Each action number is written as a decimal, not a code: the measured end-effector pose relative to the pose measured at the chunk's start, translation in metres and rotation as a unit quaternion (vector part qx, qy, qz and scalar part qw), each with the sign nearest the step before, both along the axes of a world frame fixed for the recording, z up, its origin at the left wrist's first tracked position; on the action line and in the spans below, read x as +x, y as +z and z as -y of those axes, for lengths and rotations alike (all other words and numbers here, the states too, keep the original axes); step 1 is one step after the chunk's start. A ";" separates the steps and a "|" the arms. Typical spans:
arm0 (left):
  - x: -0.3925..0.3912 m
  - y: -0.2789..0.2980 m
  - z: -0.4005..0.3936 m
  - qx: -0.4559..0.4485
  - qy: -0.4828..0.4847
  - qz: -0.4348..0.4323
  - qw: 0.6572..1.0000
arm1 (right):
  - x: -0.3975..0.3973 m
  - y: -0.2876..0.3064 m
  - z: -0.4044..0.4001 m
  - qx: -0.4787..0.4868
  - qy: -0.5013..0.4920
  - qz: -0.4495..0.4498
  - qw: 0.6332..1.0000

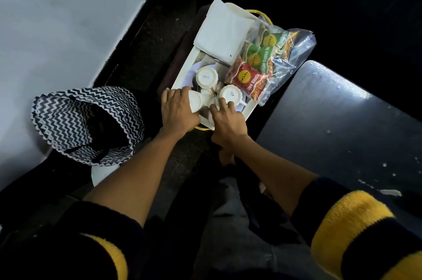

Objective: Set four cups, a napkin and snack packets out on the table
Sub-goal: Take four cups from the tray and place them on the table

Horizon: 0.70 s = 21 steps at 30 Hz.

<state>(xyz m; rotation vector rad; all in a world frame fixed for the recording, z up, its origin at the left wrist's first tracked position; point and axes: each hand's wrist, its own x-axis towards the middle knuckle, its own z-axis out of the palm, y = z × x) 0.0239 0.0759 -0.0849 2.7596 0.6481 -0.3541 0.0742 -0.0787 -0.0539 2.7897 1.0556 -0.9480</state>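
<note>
White cups (206,77) inverted in tray (182,74)

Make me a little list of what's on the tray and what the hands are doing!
tray: white, gold handles
cups: white, upside down, at the near end
napkin: white, folded, at the far end
snacks: red and green packets in a clear bag
left hand: on a tipped cup
right hand: touching a cup
table: dark, on the right

My sleeves (351,229) are black with yellow bands. The cups (206,77) are white, as are the napkin (222,33) and the tray (182,74), which has a gold handle (262,15). One snack packet (247,81) is red with a yellow circle, the others (265,51) green. The bag (84,120) wears a black-and-white zigzag.
</note>
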 end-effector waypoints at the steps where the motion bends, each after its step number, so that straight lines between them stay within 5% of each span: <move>1: -0.004 0.003 0.002 0.001 0.010 0.013 1.000 | 0.001 0.003 0.004 0.013 -0.002 -0.002 1.000; 8: -0.033 0.033 0.047 -0.033 0.066 0.052 0.996 | -0.004 0.027 0.059 0.143 -0.106 -0.026 0.984; 12: -0.042 0.052 0.101 -0.134 0.172 0.048 0.975 | -0.016 0.038 0.111 0.220 -0.276 -0.053 0.934; 14: -0.041 0.062 0.133 -0.195 0.242 0.050 0.949 | -0.018 0.036 0.141 0.214 -0.427 -0.095 0.873; 16: -0.039 0.061 0.164 -0.282 0.338 0.026 0.898 | -0.017 0.034 0.177 0.215 -0.586 -0.193 0.757; 19: -0.034 0.054 0.207 -0.455 0.492 -0.011 0.742 | -0.019 0.031 0.239 0.301 -0.688 -0.361 0.553; 21: -0.034 0.049 0.241 -0.537 0.530 -0.021 0.656 | -0.026 0.026 0.287 0.328 -0.704 -0.414 0.475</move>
